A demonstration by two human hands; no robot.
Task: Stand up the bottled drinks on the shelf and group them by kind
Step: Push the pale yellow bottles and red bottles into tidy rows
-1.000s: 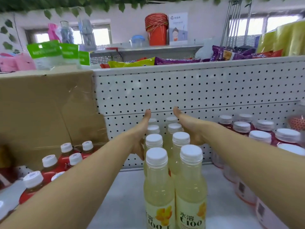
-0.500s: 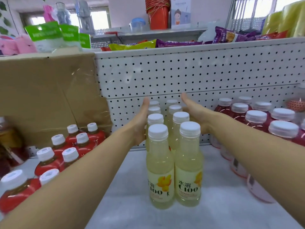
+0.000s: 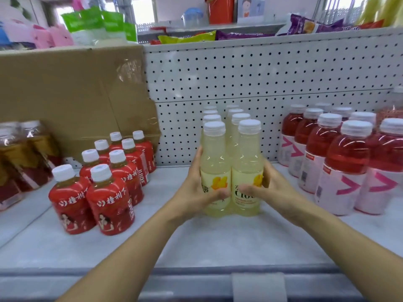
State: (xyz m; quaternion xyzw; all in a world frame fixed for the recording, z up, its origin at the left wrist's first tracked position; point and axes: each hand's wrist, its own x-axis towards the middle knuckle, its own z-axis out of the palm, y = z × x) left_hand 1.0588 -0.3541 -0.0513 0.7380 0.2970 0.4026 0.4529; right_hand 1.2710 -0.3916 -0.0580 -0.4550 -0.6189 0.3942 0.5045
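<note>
Surroundings: white shelf deck [image 3: 196, 243] spans the middle of the frame, with the perforated back panel [image 3: 261, 79] behind it. A cardboard box [image 3: 65, 88] fills the upper left, standing in front of the panel. Left of centre are the red-label bottles [image 3: 109, 199]: white caps, upright, two files running front to back. At right are the pink-label bottles [image 3: 344, 171]: red liquid, upright, in rows. Both groups stand well apart from the centre group. Both forearms enter from the bottom edge, over the grey front rail [image 3: 259, 284]

Task item: yellow bottles [image 3: 234, 127], pale liquid, white caps, upright at centre in two files reaching back to the panel; four caps count in each file. The two front bottles touch side by side

Hands: left hand [image 3: 194, 192] grips the front-left yellow bottle [image 3: 214, 166], fingers curled round its left side, thumb across the label. Right hand [image 3: 270, 188] grips the front-right yellow bottle [image 3: 247, 162], thumb across the label, fingers round its right side

Hidden or unclear: the rear yellow bottles show only caps and shoulders. The fingertips of both hands are out of sight behind the bottles, and the thumbs cover part of the label print. The amber bottles [image 3: 26, 153] at the left edge are blurred. On the upper level, the snack packets [image 3: 187, 38] and green packs [image 3: 93, 20] are soft, and the orange bucket [image 3: 220, 9] is cut off by the top edge. The rightmost pink-label bottle runs off the frame
</note>
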